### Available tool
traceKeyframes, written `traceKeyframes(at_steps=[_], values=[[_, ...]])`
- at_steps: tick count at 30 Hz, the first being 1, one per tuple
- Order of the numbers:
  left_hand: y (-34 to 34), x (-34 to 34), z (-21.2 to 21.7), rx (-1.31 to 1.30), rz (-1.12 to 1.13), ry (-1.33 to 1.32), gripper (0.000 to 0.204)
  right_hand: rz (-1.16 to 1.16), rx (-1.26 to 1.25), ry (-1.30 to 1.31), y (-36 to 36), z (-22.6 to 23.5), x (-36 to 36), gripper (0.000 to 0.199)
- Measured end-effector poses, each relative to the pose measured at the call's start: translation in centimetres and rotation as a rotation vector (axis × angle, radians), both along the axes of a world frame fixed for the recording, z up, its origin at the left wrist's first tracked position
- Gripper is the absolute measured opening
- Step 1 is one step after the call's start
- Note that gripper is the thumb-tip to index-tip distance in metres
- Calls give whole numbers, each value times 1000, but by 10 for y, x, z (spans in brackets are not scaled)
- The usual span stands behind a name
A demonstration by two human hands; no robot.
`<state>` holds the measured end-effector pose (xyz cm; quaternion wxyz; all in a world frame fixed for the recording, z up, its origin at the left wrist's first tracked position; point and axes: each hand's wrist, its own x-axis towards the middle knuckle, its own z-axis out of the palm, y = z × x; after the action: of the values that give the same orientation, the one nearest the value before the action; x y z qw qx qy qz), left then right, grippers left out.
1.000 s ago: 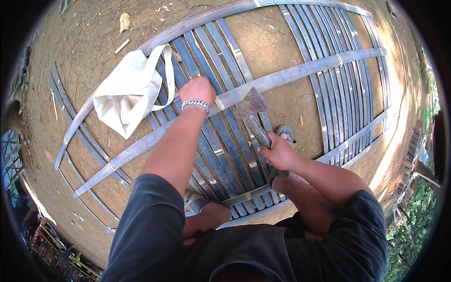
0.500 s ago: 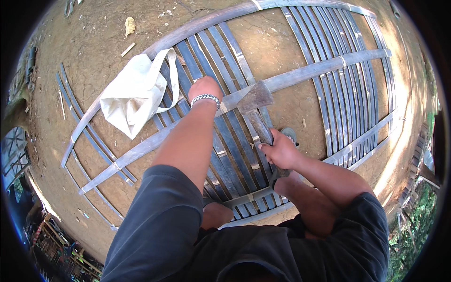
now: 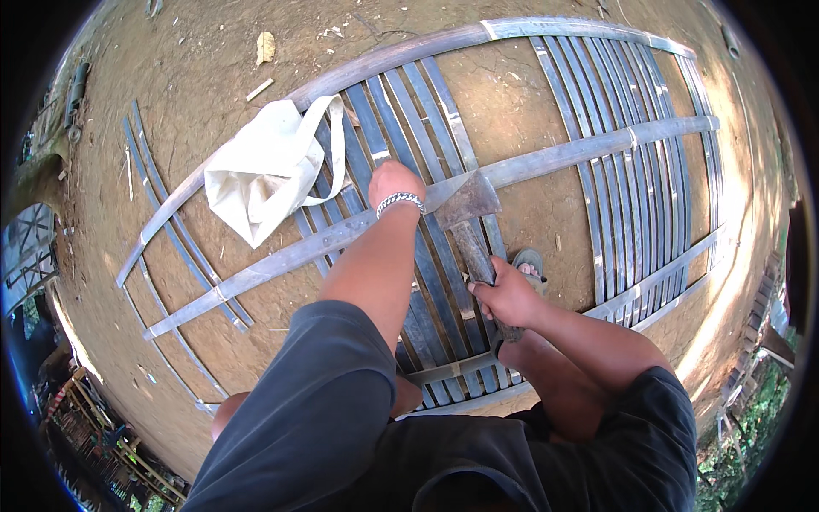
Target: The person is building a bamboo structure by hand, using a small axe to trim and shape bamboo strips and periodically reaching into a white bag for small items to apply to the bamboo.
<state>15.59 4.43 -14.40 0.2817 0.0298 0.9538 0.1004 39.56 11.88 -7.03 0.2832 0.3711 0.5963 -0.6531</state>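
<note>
My right hand (image 3: pixel 512 294) is wrapped round the wooden handle of a hatchet (image 3: pixel 469 205). Its rusty, broad head points away from me, over the middle rail (image 3: pixel 546 166) of a bamboo frame. My left hand (image 3: pixel 397 183), with a chain bracelet at the wrist, is closed in a fist just beyond that rail. It rests on or just above the dark bamboo slats (image 3: pixel 414 111); its fingertips are hidden, so what it grips cannot be made out. A white cloth bag (image 3: pixel 256 171) with a strap lies on the frame to the left of my left hand.
More slats (image 3: pixel 610 94) lie close together across the frame's right part. Loose bamboo strips (image 3: pixel 171 209) lie at the left. My sandalled foot (image 3: pixel 531 266) stands beside the hatchet handle. A dry leaf (image 3: pixel 265 48) lies on the bare earth beyond the far rail (image 3: pixel 392 55).
The view has shifted, so the frame and bag appear further right and lower. Both hands keep their grips, and the hatchet stays by the middle rail. A bare leg now shows at lower left.
</note>
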Motion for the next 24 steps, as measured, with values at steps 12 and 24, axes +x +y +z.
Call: traceKeyframes(at_steps=[12, 24], values=[[-101, 2, -2, 963, 547, -279, 9, 4, -20, -32, 1, -9, -1, 30], [-235, 33, 12, 1210, 927, -455, 3, 327, -30, -39, -23, -15, -51, 32]])
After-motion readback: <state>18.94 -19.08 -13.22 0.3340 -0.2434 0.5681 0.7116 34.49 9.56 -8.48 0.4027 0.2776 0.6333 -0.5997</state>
